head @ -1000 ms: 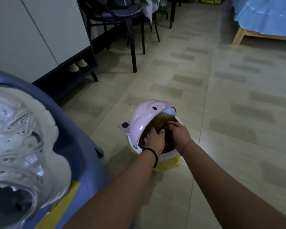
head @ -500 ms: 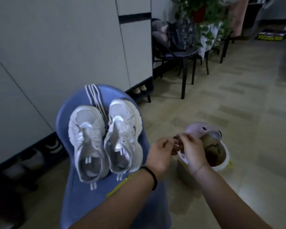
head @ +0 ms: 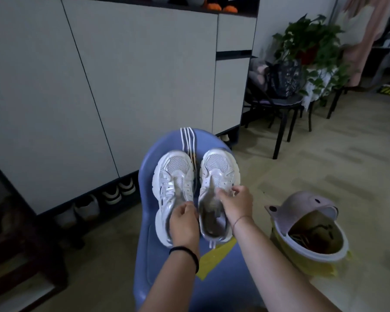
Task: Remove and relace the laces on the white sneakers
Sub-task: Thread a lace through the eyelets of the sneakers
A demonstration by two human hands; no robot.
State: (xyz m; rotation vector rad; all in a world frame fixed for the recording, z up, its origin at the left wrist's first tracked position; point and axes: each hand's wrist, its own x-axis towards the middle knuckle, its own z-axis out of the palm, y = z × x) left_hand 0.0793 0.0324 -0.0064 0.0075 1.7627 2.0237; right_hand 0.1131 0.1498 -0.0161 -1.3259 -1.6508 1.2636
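Both white mesh sneakers (head: 173, 170) sit on the blue plastic chair (head: 148, 183); left hand (head: 184, 224) curls round one collar, right hand (head: 235, 203) pinches the other's tongue. Tugging may slide the loose white laces (head: 187, 140) off it

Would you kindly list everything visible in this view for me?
chair: one, blue, centre
sneakers: two, white, side by side on the chair
laces: one bundle, white, over the chair back
tape: one strip, yellow, chair seat
bin: one, pink lid, floor right
cabinet: one, white, left wall
plant: one, green, far right
black chair: one, beside the plant
left hand: gripping the left sneaker
right hand: gripping the right sneaker
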